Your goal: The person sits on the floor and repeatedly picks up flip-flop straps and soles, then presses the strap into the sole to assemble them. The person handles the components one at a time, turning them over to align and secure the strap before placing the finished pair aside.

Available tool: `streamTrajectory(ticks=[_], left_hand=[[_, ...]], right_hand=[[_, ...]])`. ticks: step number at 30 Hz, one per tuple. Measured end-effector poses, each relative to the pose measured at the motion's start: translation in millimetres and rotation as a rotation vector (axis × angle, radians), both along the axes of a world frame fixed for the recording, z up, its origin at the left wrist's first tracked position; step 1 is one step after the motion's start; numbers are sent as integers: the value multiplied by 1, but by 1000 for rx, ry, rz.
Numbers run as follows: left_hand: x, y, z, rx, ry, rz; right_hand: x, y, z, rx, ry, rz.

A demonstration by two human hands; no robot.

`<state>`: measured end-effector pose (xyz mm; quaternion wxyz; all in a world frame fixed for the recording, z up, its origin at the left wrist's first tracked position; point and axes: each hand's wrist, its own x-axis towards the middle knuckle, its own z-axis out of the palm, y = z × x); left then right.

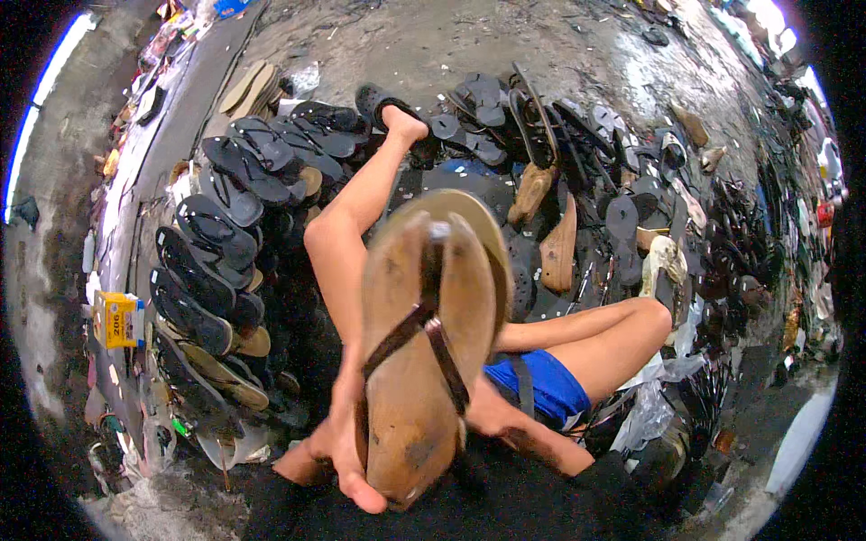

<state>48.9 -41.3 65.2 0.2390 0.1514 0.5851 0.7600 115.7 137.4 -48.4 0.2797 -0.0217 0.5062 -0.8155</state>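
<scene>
Close before me I hold a flip-flop with dark straps, its olive-brown sole point(481, 236) showing behind a worn, foot-shaped brown form point(413, 442) that looks like a wooden last. A dark slit runs through the front of the form, and the straps cross it in a V. My left hand point(345, 428) grips the near left edge, with its thumb by the heel end. On the other side my right hand point(492, 410) closes around the right edge; most of its fingers are hidden behind the sandal. Dark smudges mark the form.
Rows of black flip-flops point(216, 230) curve along the left, with more sandals point(487, 99) ahead. Loose wooden lasts point(559, 248) lie right of centre. A yellow box point(119, 320) stands at far left. Clear plastic bags point(645, 415) lie by my bent right leg.
</scene>
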Motion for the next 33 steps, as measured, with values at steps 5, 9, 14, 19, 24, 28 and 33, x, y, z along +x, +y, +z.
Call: streamTrajectory(ticks=[5, 9, 14, 19, 24, 28, 33], left_hand=[[-7, 18, -4, -816, 546, 70], [-21, 9, -27, -922, 615, 27], [23, 19, -56, -317, -50, -219], [75, 7, -64, -111, -516, -90], [68, -11, -67, -51, -677, -237], [54, 8, -76, 73, -522, -304], [31, 5, -83, 226, -482, -30]], right_hand=[[3, 2, 11, -452, -164, -346], [17, 15, 21, -633, -315, -454], [37, 31, 35, -742, -539, -520], [55, 46, 53, -821, -567, -457], [23, 35, 27, -846, -125, -289], [-3, 25, 14, -826, 257, -253], [-19, 45, 12, -392, 175, -196]])
